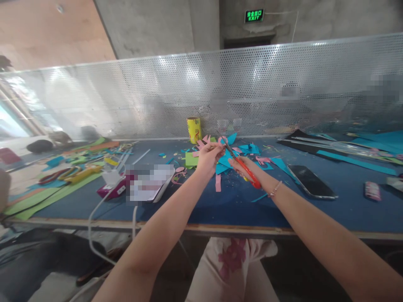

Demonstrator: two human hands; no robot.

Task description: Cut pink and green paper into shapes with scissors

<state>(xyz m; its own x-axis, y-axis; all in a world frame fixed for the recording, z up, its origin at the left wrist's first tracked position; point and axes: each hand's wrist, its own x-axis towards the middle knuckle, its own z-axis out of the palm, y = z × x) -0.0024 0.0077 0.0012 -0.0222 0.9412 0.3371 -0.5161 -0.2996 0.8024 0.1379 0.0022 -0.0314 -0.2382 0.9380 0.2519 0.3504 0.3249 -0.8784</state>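
Red-handled scissors (pixel 248 170) are in my right hand (pixel 241 165), their blades pointing up and to the left. My left hand (pixel 210 157) pinches a small piece of pink paper (pixel 222 141) close to the blade tips. Whether the blades touch that paper I cannot tell. Under and around both hands lies a heap of cut paper, with blue scraps (pixel 224 162), a green piece (pixel 191 159) and a pink strip (pixel 218 183).
A yellow can (pixel 194 130) stands at the back by the perforated metal screen (pixel 157 96). To the right lies a dark phone (pixel 311 181); to the left, a propped phone (pixel 151 184) with a white cable (pixel 91 222). Yellow scissors (pixel 83 173) lie further left among coloured paper.
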